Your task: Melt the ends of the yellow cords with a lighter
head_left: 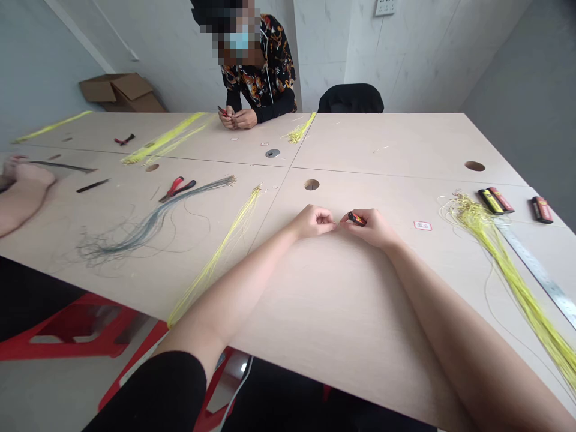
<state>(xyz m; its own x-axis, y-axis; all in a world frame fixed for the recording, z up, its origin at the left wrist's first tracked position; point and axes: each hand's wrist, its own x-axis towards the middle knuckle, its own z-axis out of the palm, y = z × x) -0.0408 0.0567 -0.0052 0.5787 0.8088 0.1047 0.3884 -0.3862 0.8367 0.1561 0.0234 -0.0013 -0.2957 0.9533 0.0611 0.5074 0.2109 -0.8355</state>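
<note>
My left hand [316,221] is closed in a pinch just above the table, its fingertips almost meeting those of my right hand. Whatever lies between the left fingertips is too small to make out. My right hand [371,227] is closed around a small black lighter [357,219] with red-orange marks; most of it is hidden by the fingers. Left of my left forearm lies a bundle of yellow cords [227,240]. A larger yellow cord bundle [508,264] stretches along the table to the right of my right arm.
Two lighters [496,200] lie together by a steel ruler [540,273]; another lighter [542,210] is farther right. Grey-green cords [148,225] and red-black pliers [177,189] lie left. A co-worker's hands [238,118] work opposite; another person's arm [24,192] is at left.
</note>
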